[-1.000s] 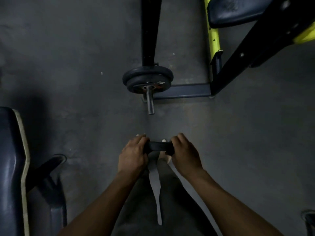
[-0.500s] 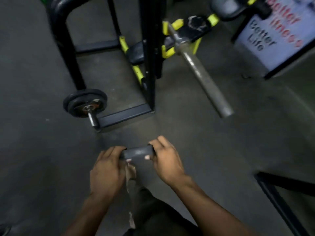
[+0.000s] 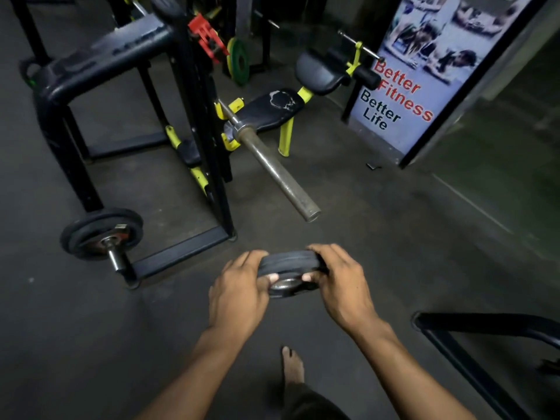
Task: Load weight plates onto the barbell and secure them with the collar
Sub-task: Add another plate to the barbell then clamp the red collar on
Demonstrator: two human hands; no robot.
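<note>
I carry a small black weight plate (image 3: 289,263) at waist height, its metal-ringed centre hole facing me. My left hand (image 3: 239,294) grips its left edge and my right hand (image 3: 342,286) grips its right edge, fingers curled over the rim. The bare steel barbell sleeve (image 3: 278,174) sticks out toward me from the yellow-and-black bench rack, its end a short way above and beyond the plate. No collar shows in view.
A black rack frame (image 3: 100,65) stands at left, with two black plates (image 3: 101,233) on a low storage peg. A padded bench (image 3: 269,109) and a "Better Fitness" banner (image 3: 403,95) lie beyond. A black bar (image 3: 485,322) crosses lower right. My bare foot (image 3: 292,366) is below.
My view has swung up and right from the storage peg to the barbell sleeve. Both hands have carried the plate along and tilted its hole toward me.
</note>
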